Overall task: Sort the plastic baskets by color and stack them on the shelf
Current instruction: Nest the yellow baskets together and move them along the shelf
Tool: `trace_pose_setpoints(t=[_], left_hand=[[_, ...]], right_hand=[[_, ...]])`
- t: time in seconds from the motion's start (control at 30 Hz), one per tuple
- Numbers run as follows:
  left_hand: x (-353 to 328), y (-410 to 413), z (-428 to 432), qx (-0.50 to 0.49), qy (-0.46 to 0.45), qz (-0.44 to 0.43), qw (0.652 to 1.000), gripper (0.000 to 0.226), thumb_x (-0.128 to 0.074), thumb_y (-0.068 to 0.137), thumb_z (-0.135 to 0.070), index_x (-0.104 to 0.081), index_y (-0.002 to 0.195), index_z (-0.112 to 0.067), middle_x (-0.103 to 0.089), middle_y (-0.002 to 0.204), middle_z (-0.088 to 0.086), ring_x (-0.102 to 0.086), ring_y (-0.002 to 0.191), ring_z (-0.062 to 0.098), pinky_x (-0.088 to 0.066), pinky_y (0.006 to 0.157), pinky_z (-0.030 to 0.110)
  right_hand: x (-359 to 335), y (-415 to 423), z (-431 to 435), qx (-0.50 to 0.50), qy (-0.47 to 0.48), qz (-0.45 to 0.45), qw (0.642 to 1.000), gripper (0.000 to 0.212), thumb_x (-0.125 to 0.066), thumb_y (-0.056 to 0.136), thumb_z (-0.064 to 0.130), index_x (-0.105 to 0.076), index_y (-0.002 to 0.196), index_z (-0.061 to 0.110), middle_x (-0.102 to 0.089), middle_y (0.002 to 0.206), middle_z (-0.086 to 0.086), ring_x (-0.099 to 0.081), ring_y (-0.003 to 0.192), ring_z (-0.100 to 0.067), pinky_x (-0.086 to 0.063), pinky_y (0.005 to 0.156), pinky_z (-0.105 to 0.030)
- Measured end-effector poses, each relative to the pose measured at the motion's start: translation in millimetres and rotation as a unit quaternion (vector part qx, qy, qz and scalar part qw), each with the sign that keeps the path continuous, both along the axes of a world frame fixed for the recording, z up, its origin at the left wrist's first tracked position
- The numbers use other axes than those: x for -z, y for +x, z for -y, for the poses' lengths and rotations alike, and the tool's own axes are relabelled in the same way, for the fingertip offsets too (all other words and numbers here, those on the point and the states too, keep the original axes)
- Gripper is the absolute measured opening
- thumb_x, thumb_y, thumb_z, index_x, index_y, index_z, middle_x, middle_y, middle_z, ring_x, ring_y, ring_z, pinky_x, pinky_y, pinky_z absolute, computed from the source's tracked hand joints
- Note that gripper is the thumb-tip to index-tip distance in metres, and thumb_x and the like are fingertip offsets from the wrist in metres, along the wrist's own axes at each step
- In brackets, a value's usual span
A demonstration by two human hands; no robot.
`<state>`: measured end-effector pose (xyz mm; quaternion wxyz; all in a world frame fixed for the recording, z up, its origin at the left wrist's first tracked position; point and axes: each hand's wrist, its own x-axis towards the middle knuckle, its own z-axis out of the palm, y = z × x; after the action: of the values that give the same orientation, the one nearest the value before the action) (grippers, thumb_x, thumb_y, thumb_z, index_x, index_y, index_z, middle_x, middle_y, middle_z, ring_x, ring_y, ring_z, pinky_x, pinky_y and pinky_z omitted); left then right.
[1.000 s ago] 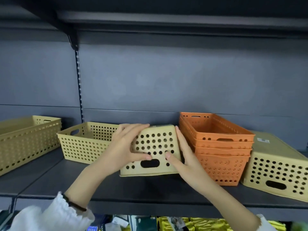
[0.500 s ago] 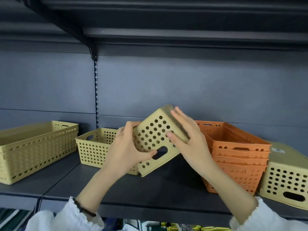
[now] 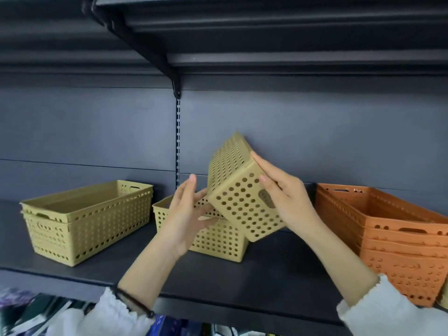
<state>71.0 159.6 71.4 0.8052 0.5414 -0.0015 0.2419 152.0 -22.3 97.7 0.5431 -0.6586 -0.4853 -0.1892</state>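
Overhead, right hand (image 3: 288,200) gripping tilted yellow basket (image 3: 242,202), left hand (image 3: 186,214) open

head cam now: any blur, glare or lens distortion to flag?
Head view: the held yellow basket and both hands, left hand and right hand, are fairly sharp; motion blur smears the bottom-left corner below the shelf; wide-angle bending shows in the upper shelf edges; lighting is soft, with no glare; the orange stack is cropped at the right.

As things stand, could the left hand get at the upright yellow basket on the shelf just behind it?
Probably yes. The left hand is open, right in front of the upright yellow basket. The tilted yellow basket, held by the right hand, hangs over its right part, leaving the left side free.
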Motion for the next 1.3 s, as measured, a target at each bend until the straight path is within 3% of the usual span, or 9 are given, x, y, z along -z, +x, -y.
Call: trace_pose_setpoints(t=[0.1,0.33,0.47,0.6,0.67,0.73,0.9,1.1,1.3], left_hand=[[-5.2,2.4,-19.9,0.077,-0.044,-0.050,0.995,0.044,-0.055,0.087,-0.053,-0.047,0.122,-0.029,-0.056,0.131,0.014,-0.070,0.094,0.038,-0.059,0.069,0.048],[17.1,27.7,-19.0,0.104,-0.035,-0.107,0.988,0.120,-0.080,0.065,-0.020,0.003,0.150,-0.037,-0.054,0.127,0.017,-0.064,0.104,0.038,-0.054,0.087,0.052],[25.2,41.9,-2.4,0.096,-0.034,-0.097,0.990,0.111,-0.075,0.076,-0.017,0.007,0.149,-0.036,-0.061,0.115,0.014,-0.068,0.098,0.035,-0.055,0.086,0.050],[23.1,36.8,-19.3,0.095,0.127,-0.138,0.978,0.069,-0.068,0.078,-0.042,-0.032,0.135,-0.025,-0.071,0.111,0.015,-0.073,0.088,0.030,-0.058,0.078,0.045],[22.5,42.5,-42.6,-0.030,0.226,-0.130,0.965,0.043,-0.060,0.086,-0.045,-0.058,0.117,-0.017,-0.076,0.091,0.011,-0.073,0.074,0.022,-0.058,0.061,0.034],[19.0,53.6,-68.8,-0.219,0.268,-0.066,0.936,0.029,-0.061,0.086,-0.047,-0.063,0.108,-0.028,-0.075,0.101,0.005,-0.072,0.081,0.019,-0.057,0.061,0.033],[14.8,92.9,-107.6,-0.269,0.284,-0.081,0.917,0.085,-0.066,0.082,-0.051,-0.020,0.149,-0.028,-0.029,0.156,0.002,-0.027,0.142,0.021,-0.029,0.112,0.044],[14.3,106.3,-128.8,-0.302,0.210,-0.077,0.927,0.067,-0.075,0.078,-0.037,-0.042,0.134,-0.023,-0.054,0.135,0.008,-0.052,0.118,0.022,-0.044,0.097,0.039],[12.6,89.0,-150.2,-0.371,0.300,-0.070,0.876,0.055,-0.079,0.076,-0.023,-0.051,0.124,-0.016,-0.055,0.128,-0.001,-0.050,0.118,0.016,-0.043,0.092,0.033]], right_hand=[[-5.6,8.1,0.5,0.009,-0.086,0.055,0.995,0.054,-0.047,0.100,0.014,-0.050,0.123,0.063,-0.040,0.146,0.025,-0.031,0.142,-0.004,-0.028,0.117,-0.032],[11.3,20.5,-23.7,0.102,-0.091,0.096,0.986,0.034,-0.046,0.095,0.037,-0.051,0.111,0.066,-0.043,0.135,0.042,-0.013,0.144,0.002,-0.006,0.118,-0.048],[31.8,25.2,-41.3,0.167,-0.009,0.074,0.983,0.032,-0.064,0.071,0.059,-0.048,0.098,0.057,-0.021,0.146,0.033,-0.003,0.148,-0.012,-0.010,0.118,-0.048],[23.5,46.3,-27.5,0.145,0.070,0.056,0.985,0.029,-0.074,0.078,0.031,-0.053,0.090,0.046,-0.027,0.142,0.013,-0.023,0.139,0.000,-0.031,0.111,-0.032],[17.7,61.7,-14.8,0.115,0.088,0.043,0.988,0.029,-0.071,0.081,0.021,-0.055,0.089,0.043,-0.031,0.139,0.010,-0.031,0.135,0.004,-0.033,0.105,-0.021],[15.1,80.2,-7.2,0.096,0.099,0.016,0.990,0.026,-0.068,0.082,0.022,-0.058,0.086,0.046,-0.034,0.137,0.015,-0.037,0.135,-0.005,-0.037,0.109,-0.035],[22.4,110.1,-16.0,0.054,0.080,-0.032,0.995,0.021,-0.062,0.088,0.024,-0.061,0.088,0.045,-0.037,0.137,0.017,-0.041,0.134,-0.008,-0.033,0.113,-0.046],[26.8,109.4,-55.7,0.025,0.112,0.007,0.993,0.014,-0.058,0.086,0.035,-0.058,0.093,0.047,-0.045,0.136,0.011,-0.043,0.132,-0.007,-0.035,0.112,-0.043],[55.0,117.1,-75.9,-0.008,0.081,-0.055,0.995,0.009,-0.056,0.087,0.037,-0.054,0.090,0.045,-0.045,0.140,0.013,-0.039,0.136,-0.011,-0.033,0.112,-0.051]])
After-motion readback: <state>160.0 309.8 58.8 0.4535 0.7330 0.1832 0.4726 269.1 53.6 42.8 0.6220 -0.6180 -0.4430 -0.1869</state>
